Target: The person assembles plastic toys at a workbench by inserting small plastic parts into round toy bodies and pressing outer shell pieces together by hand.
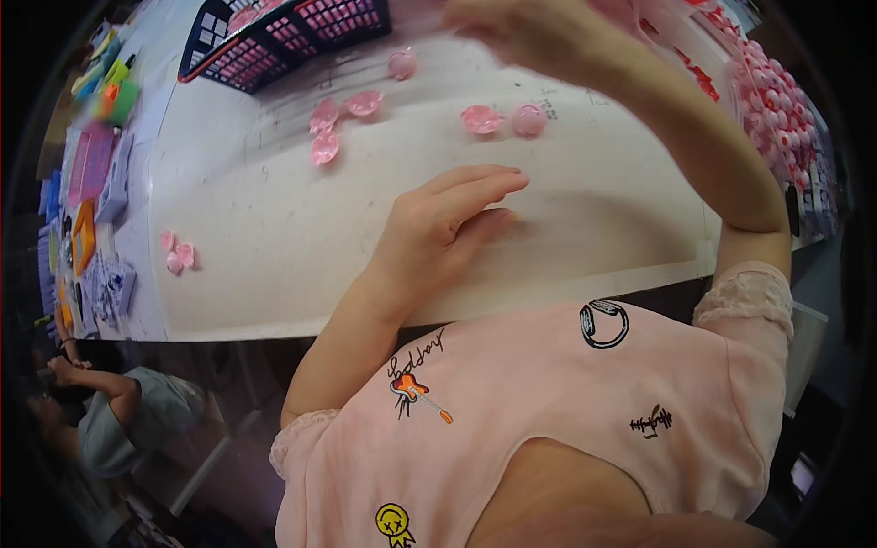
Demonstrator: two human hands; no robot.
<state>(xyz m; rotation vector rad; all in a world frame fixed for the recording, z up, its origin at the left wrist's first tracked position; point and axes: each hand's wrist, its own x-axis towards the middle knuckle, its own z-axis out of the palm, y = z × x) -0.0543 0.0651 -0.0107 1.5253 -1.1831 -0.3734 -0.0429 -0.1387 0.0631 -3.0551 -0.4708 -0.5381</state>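
Note:
My left hand (457, 215) rests low over the white tabletop (274, 247), fingers stretched out and thumb apart, holding nothing. Just beyond its fingertips lie a pink shell-like plastic piece (480, 119) and a round pink piece (530, 120). My right hand (521, 27) reaches across to the far side; it is blurred and cut by the upper edge, so its grip does not show. To its left is another round pink piece (402, 63). Several pink shell-like pieces, one of them a cupped piece (365, 103), lie between my left hand and a dark blue basket (260, 57).
Pink pieces fill part of the basket. At the right stands a big heap of pink and red round pieces (772, 110). A small pink cluster (178, 253) lies at the table's left. Beyond are coloured parts and trays (91, 164); a seated person (137, 420) is at lower left.

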